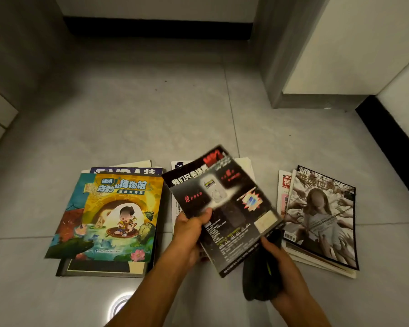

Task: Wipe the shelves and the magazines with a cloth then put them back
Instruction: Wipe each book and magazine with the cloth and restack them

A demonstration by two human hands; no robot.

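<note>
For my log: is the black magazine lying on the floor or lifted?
Lifted. The left hand grips the black magazine, tilted above the floor.

- Bare grey tiled floor [151, 109] lies open beyond the magazines.
- Colourful cartoon-cover magazine stack [109, 215] blocks near left.
- Monochrome portrait-cover magazine pile [321, 220] blocks near right.

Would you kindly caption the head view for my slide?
Left hand holds a black magazine above floor stacks; right hand grips a dark cloth.

Both forearms are bare to the frame's edge, and neither the left grip [189, 230] nor the right grip [284, 267] wears anything.
</note>
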